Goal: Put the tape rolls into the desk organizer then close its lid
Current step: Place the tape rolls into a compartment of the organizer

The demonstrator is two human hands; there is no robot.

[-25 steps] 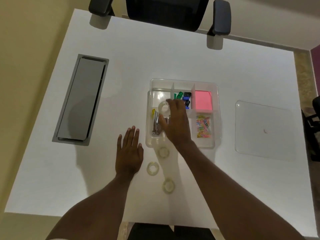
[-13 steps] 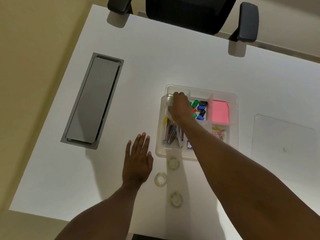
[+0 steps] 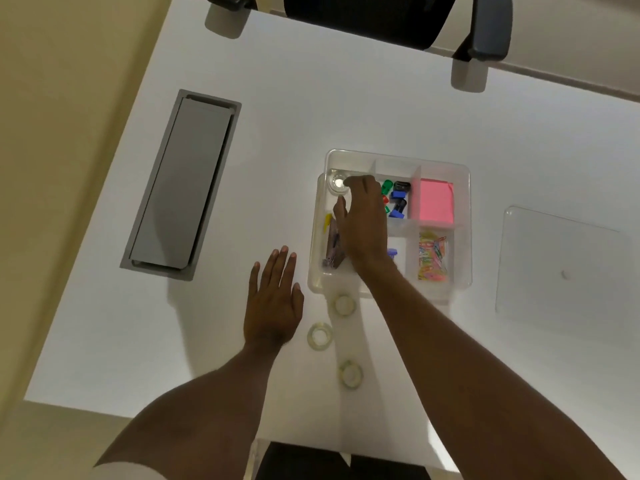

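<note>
A clear desk organizer (image 3: pixel 464 188) with several compartments stands on the white table, lid off. One clear tape roll (image 3: pixel 337 183) lies in its far-left compartment. My right hand (image 3: pixel 363 223) hovers inside the organizer just right of that roll, fingers loosely spread and off it. Three more tape rolls lie on the table in front of the organizer: one (image 3: pixel 344 304) by its near wall, one (image 3: pixel 319 336) lower left, one (image 3: pixel 350 374) nearest me. My left hand (image 3: pixel 273 303) rests flat on the table left of them. The clear lid (image 3: pixel 561 265) lies to the right.
The organizer also holds a stapler (image 3: pixel 332 247), coloured clips (image 3: pixel 396 199), pink sticky notes (image 3: pixel 433 200) and paper clips (image 3: pixel 431 258). A grey cable hatch (image 3: pixel 180 185) is set into the table at left. An office chair (image 3: pixel 374 15) stands at the far edge.
My right hand carried a tape roll into the far-left compartment, released it and drew back slightly. The left hand stayed flat on the table.
</note>
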